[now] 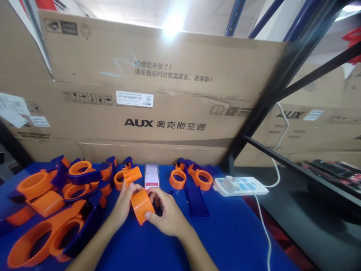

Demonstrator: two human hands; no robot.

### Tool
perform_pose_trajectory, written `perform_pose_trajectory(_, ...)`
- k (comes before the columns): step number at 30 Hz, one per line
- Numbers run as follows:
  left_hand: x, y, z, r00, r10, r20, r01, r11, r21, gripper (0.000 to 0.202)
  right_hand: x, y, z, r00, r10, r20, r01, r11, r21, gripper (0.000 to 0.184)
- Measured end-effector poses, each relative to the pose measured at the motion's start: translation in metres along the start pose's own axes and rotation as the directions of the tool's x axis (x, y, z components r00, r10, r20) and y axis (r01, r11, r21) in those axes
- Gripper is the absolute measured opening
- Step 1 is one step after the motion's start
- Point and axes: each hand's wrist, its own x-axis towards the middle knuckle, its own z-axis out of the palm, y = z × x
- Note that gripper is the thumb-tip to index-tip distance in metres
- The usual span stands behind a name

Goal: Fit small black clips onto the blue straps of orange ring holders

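Both my hands meet over the blue table (231, 237) and grip one orange plastic piece (141, 205), a curved flat part. My left hand (124, 203) pinches its left edge with fingers closed. My right hand (165, 214) wraps its lower right side, thumb pressed on the front. Just behind the hands lies a phone (151, 176) with a lit screen. Another orange piece (131, 175) sits right above my left hand.
A heap of orange-and-blue tape dispenser parts (56, 195) covers the left of the table. Two more dispensers (194, 178) lie right of the phone. A white power strip (239, 185) with a cable sits at the right edge. Large cardboard boxes (158, 94) wall the back.
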Motion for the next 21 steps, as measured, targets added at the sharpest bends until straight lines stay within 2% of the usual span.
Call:
perform_pose_trajectory(2, -0.008, 0.006, -0.005, 1.0, 0.003, -0.007, -0.003, 0.999, 0.041, 0.047, -0.001, 0.004, -0.005, 0.999, -0.038, 0.016, 0.038, 0.999, -0.026, 0.041)
perform_pose_trajectory(5, -0.026, 0.018, -0.021, 0.999, -0.034, 0.027, 0.027, 0.974, 0.225, 0.042, -0.003, 0.007, -0.013, 0.994, -0.06, -0.093, 0.055, 0.997, -0.056, 0.049)
perform_pose_trajectory(8, -0.044, 0.032, -0.046, 0.996, -0.076, 0.047, 0.041, 0.857, 0.514, 0.045, -0.006, 0.01, -0.017, 0.976, -0.049, -0.214, 0.037, 0.998, -0.059, 0.054)
perform_pose_trajectory(11, -0.052, 0.043, -0.067, 0.993, -0.096, 0.069, 0.017, 0.7, 0.714, 0.043, -0.007, 0.009, -0.016, 0.969, -0.047, -0.241, 0.034, 0.998, -0.054, 0.057)
perform_pose_trajectory(14, -0.044, 0.046, -0.078, 0.975, -0.155, 0.158, -0.057, 0.513, 0.857, 0.037, -0.007, 0.008, -0.014, 0.975, -0.039, -0.22, 0.026, 0.998, -0.062, 0.057)
perform_pose_trajectory(16, -0.033, 0.044, -0.081, 0.969, -0.17, 0.18, -0.096, 0.415, 0.905, 0.037, -0.007, 0.008, -0.013, 0.976, -0.028, -0.216, 0.014, 0.998, -0.066, 0.058)
perform_pose_trajectory(19, -0.015, 0.043, -0.082, 0.979, -0.126, 0.163, -0.107, 0.364, 0.925, 0.027, -0.007, 0.008, -0.014, 0.973, -0.016, -0.23, -0.001, 0.997, -0.073, 0.061)
perform_pose_trajectory(21, -0.006, 0.045, -0.082, 0.982, -0.099, 0.16, -0.118, 0.343, 0.932, 0.028, -0.007, 0.009, -0.014, 0.973, -0.01, -0.232, -0.008, 0.997, -0.074, 0.063)
